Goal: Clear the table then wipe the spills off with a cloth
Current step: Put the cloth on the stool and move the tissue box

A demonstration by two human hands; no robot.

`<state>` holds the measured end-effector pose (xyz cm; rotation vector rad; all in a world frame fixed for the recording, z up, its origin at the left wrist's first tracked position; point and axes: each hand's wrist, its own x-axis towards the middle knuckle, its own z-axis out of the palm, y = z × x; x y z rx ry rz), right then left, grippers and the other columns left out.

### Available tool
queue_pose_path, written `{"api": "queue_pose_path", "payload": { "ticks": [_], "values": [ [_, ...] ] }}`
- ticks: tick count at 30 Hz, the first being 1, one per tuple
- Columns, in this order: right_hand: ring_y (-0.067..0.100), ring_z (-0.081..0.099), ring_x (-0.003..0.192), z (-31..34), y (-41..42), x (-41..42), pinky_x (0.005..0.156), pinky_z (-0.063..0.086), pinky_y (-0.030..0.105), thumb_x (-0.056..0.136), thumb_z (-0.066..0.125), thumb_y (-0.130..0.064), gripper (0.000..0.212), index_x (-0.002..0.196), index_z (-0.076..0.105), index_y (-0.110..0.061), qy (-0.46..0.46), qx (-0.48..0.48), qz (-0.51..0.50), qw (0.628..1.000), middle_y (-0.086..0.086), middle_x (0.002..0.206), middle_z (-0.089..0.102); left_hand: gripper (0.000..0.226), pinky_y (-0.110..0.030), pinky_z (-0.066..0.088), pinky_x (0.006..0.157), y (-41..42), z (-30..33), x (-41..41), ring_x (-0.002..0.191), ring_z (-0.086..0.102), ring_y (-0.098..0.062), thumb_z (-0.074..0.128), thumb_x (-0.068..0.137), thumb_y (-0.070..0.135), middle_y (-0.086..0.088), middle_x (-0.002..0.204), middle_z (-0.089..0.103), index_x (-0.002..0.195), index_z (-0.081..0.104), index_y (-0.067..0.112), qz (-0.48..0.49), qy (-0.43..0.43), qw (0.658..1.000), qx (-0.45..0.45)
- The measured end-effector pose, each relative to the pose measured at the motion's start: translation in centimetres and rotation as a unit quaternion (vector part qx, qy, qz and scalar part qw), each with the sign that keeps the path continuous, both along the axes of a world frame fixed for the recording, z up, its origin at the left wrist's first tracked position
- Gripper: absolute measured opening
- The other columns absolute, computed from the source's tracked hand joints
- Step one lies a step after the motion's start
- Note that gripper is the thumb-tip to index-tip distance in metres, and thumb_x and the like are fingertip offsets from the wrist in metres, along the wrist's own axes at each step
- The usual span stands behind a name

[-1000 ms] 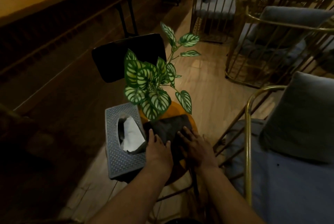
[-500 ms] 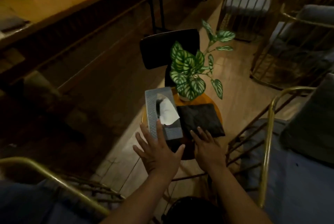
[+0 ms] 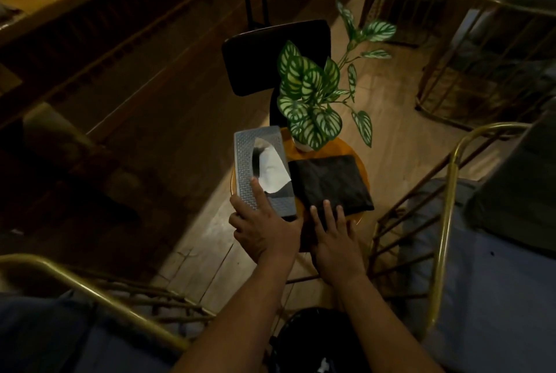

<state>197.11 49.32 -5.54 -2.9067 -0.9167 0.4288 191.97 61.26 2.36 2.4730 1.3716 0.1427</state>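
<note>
A dim room seen from above, looking down at a small round orange table (image 3: 359, 162) crowded with three things. At its left edge lies a grey tissue box (image 3: 249, 162) with a white tissue (image 3: 272, 169) poking from the slot; the box overhangs the table's left rim. At the far side stands a potted plant (image 3: 310, 101) with striped green leaves. At the near right lies a dark folded cloth (image 3: 331, 183), flat and square, its left edge just beside the box.

The left hand (image 3: 264, 231) is at the near end of the tissue box, one finger (image 3: 258, 195) stretched forward on the lid, the other fingers spread round the near left corner. It looks like the start of lifting the box off to clear the table, though a firm grasp cannot be made out. The right hand (image 3: 334, 240) lies flat with straight, slightly spread fingers, the fingertips (image 3: 326, 204) resting on the near edge of the cloth, likely steadying it or ready to take it up for wiping.

Nothing seems cleared yet: box, plant and cloth all sit on the table. No spill can be made out in this light.

Brass-framed chairs (image 3: 445, 222) with grey cushions stand near left and right, and a dark chair (image 3: 255, 53) stands beyond the table
</note>
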Motion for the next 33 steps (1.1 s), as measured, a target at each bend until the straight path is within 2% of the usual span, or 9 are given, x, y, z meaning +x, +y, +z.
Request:
{"api": "queue_pose_path", "payload": {
  "ticks": [3,7,11,13,16,18,21,24,33],
  "values": [
    [0.042,0.029,0.145,0.1,0.2,0.0,0.104,0.038,0.063,0.088,0.029,-0.043,0.07,0.154,0.032,-0.02,-0.004,0.003,-0.011,1.0,0.015,0.16,0.028,0.121,-0.045,0.043,0.096,0.6,0.2,-0.5,0.118,0.027,-0.038,0.058,0.07,0.084,-0.023,0.157,0.009,0.161,0.001,0.028,-0.015,-0.004,1.0,0.0],
    [0.043,0.03,0.144,0.4,0.4,0.3,0.103,0.039,0.063,0.09,0.023,-0.05,0.071,0.154,0.031,-0.022,0.012,-0.018,-0.01,1.0,0.015,0.16,0.027,0.117,-0.046,0.041,0.1,1.5,0.9,-2.1,0.122,0.026,-0.039,0.059,0.072,0.079,-0.024,0.154,0.01,0.16,0.002,0.026,-0.045,0.005,0.999,0.011],
    [0.034,0.003,0.152,2.5,0.5,0.4,0.116,0.023,0.057,0.1,0.011,-0.054,0.064,0.158,0.0,-0.029,0.023,-0.042,-0.006,0.999,0.006,0.167,-0.004,0.12,-0.043,0.044,0.099,2.8,1.7,-4.4,0.123,0.032,-0.037,0.063,0.069,0.081,-0.022,0.152,0.012,0.158,0.003,0.027,-0.069,0.027,0.997,0.033],
    [0.031,0.004,0.152,4.1,0.4,-0.2,0.117,0.024,0.053,0.096,0.003,-0.062,0.068,0.158,-0.003,-0.033,0.014,-0.034,-0.018,0.999,0.002,0.167,-0.004,0.122,-0.043,0.045,0.099,3.2,1.9,-5.8,0.122,0.033,-0.036,0.064,0.067,0.082,-0.021,0.151,0.014,0.158,0.005,0.027,-0.075,0.028,0.996,0.04],
    [0.031,0.024,0.147,6.3,0.4,-2.7,0.111,0.035,0.049,0.086,-0.005,-0.064,0.081,0.157,0.017,-0.032,-0.033,-0.002,-0.044,0.998,0.004,0.165,0.015,0.123,-0.043,0.045,0.097,3.7,2.2,-8.6,0.121,0.033,-0.036,0.064,0.066,0.083,-0.02,0.15,0.014,0.159,0.005,0.028,-0.095,0.017,0.994,0.045],
    [0.03,0.04,0.139,7.5,-0.2,-5.1,0.103,0.043,0.047,0.089,0.005,-0.062,0.076,0.151,0.036,-0.03,-0.057,0.018,-0.075,0.995,0.004,0.16,0.032,0.122,-0.044,0.045,0.096,3.8,2.5,-10.9,0.121,0.032,-0.036,0.067,0.066,0.08,-0.02,0.15,0.015,0.159,0.006,0.028,-0.116,0.003,0.992,0.049],
    [0.03,0.049,0.129,9.5,-1.8,-9.5,0.099,0.043,0.05,0.094,0.023,-0.057,0.062,0.141,0.051,-0.027,-0.104,0.045,-0.131,0.985,0.004,0.148,0.047,0.12,-0.044,0.045,0.096,3.3,3.3,-14.9,0.121,0.028,-0.036,0.068,0.067,0.076,-0.021,0.15,0.015,0.16,0.009,0.028,-0.152,-0.016,0.987,0.054],
    [0.032,0.05,0.124,11.5,-3.7,-14.8,0.101,0.039,0.054,0.096,0.022,-0.054,0.057,0.135,0.052,-0.025,-0.148,0.063,-0.189,0.969,0.005,0.14,0.052,0.117,-0.044,0.045,0.094,2.1,4.5,-19.2,0.12,0.031,-0.036,0.068,0.069,0.075,-0.022,0.151,0.017,0.16,0.013,0.027,-0.204,-0.03,0.976,0.066],
    [0.038,0.042,0.136,15.1,-13.1,-29.4,0.108,0.034,0.061,0.096,0.024,-0.048,0.057,0.139,0.052,-0.024,-0.213,0.074,-0.352,0.908,0.01,0.148,0.048,0.116,-0.048,0.045,0.098,-5.4,7.3,-28.5,0.124,0.032,-0.039,0.059,0.072,0.081,-0.021,0.149,0.022,0.161,0.011,0.026,-0.381,-0.073,0.918,0.082]
  ]
}}
